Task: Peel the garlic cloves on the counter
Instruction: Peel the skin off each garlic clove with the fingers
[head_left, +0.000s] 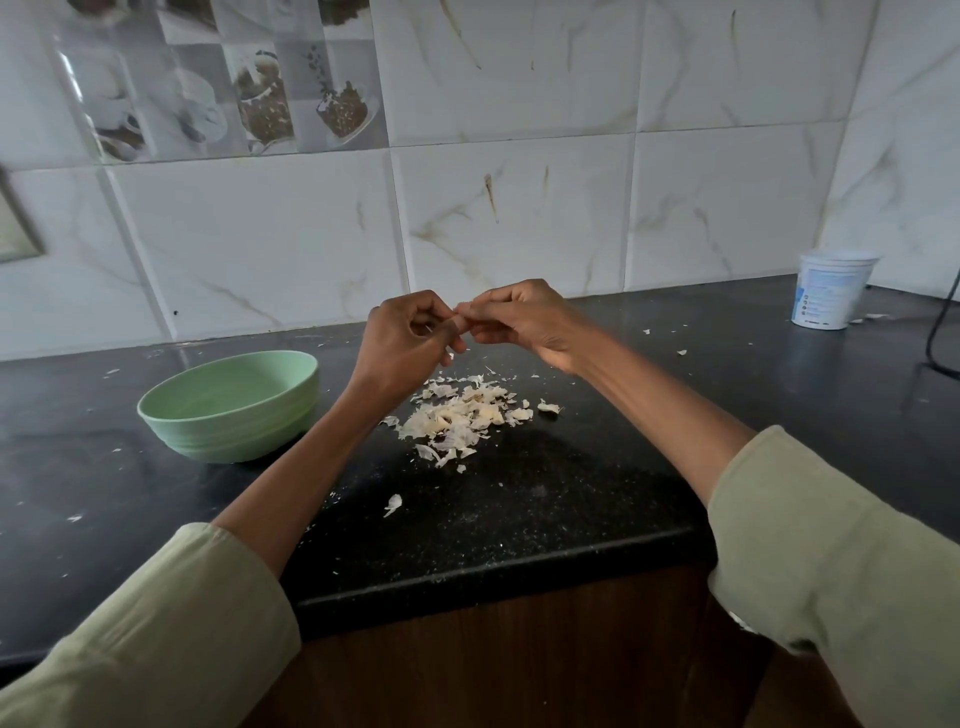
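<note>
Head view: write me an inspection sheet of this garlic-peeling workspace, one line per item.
Surface: black speckled counter, dusted with small white flecks.
Job's things: a small piece, probably a garlic clove, is pinched between both hands, mostly hidden by fingers; the green bowl sits to the left, its contents not visible.
Clutter: pile of garlic skins under the hands; a stray skin nearer the edge; a white plastic tub at far right.
Grippers: left hand and right hand raised above the counter, fingertips meeting.
Cables: a black cable at the right edge.
Surroundings: marbled white wall tiles.
</note>
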